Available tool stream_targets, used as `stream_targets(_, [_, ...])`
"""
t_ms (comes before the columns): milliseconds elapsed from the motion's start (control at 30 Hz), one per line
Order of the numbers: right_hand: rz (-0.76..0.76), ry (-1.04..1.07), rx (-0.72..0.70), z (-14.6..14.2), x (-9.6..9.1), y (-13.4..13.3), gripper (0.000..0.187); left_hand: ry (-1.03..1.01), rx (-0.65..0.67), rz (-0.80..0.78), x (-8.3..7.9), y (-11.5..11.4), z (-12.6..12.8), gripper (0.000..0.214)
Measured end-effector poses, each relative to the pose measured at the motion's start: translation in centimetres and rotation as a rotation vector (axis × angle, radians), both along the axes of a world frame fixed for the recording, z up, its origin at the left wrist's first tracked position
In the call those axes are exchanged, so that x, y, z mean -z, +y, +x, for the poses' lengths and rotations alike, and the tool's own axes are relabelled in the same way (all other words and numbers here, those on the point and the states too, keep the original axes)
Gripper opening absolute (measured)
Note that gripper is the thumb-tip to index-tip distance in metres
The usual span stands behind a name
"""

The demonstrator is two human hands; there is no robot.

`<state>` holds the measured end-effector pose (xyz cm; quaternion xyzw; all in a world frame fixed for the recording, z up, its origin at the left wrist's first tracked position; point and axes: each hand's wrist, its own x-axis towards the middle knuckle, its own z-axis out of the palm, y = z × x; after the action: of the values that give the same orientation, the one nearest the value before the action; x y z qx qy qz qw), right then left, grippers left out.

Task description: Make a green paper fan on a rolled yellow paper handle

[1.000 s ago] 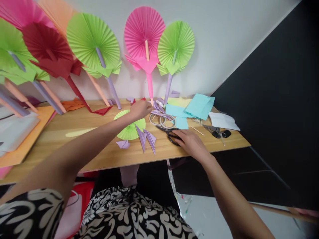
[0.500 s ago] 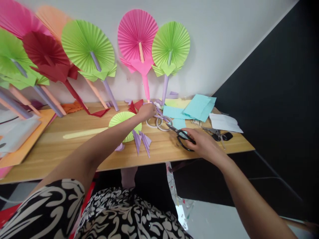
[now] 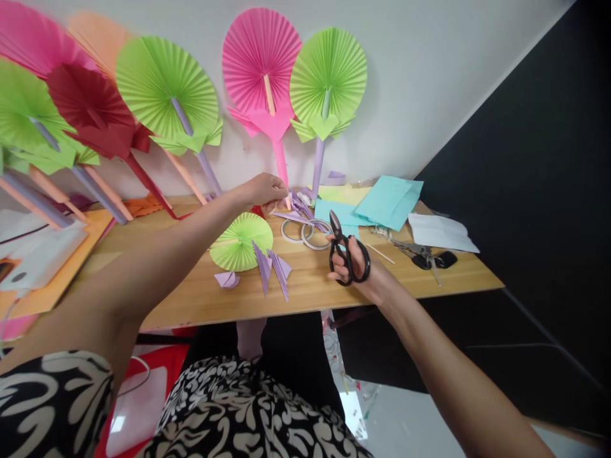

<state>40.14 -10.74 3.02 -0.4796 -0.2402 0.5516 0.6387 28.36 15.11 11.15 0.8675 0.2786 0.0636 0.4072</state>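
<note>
My right hand (image 3: 360, 264) grips black-handled scissors (image 3: 340, 245) above the table, their blades pointing up and away. My left hand (image 3: 267, 191) is raised near the foot of the pink paper fan (image 3: 262, 63), its fingers curled together; whatever it may hold is too small to see. Below my left forearm lies a round pleated yellow-green paper fan (image 3: 248, 245). Beside it are folded purple paper pieces (image 3: 280, 270). Between my hands rest two tape rolls (image 3: 315, 235), overlapping, next to purple paper strips (image 3: 301, 205).
Green (image 3: 329, 73) and dark red (image 3: 90, 102) pleated paper fans on stems lean against the wall. Turquoise paper (image 3: 386, 200), a white sheet (image 3: 442, 232) and another pair of scissors (image 3: 420, 254) lie at the right. A white device (image 3: 42, 261) sits at the left.
My left hand has drawn back leftward and up from the purple strips. My right hand has turned the scissors from lying low to pointing upright.
</note>
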Motion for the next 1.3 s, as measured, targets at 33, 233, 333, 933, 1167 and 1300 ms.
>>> stream_targets(33, [0.019, 0.006, -0.024, -0.3, 0.0, 0.5, 0.061, 0.002, -0.018, -0.006, -0.4, -0.1, -0.5, 0.014])
stream_targets(233, [0.054, -0.001, -0.186, -1.0, -0.8, 3.4, 0.056, 0.070, -0.139, -0.007, -1.5, -0.3, -2.5, 0.005])
stream_targets(333, [-0.041, 0.049, -0.152, -0.8, -1.3, 5.4, 0.047, 0.066, -0.134, -0.007, -1.0, 0.6, -3.1, 0.007])
stream_targets(933, [-0.117, 0.097, -0.085, -0.3, -0.5, 13.3, 0.043, -0.028, -0.117, -0.094, 1.4, 2.1, -5.1, 0.014])
stream_targets(1167, [-0.139, 0.097, -0.074, -0.2, 0.0, 13.9, 0.040, -0.004, -0.160, -0.084, 1.7, 2.3, -5.7, 0.009])
stream_targets(1300, [-0.129, 0.084, -0.076, -0.4, 0.0, 14.1, 0.038, 0.010, -0.173, -0.082, 1.8, 2.2, -5.9, 0.005])
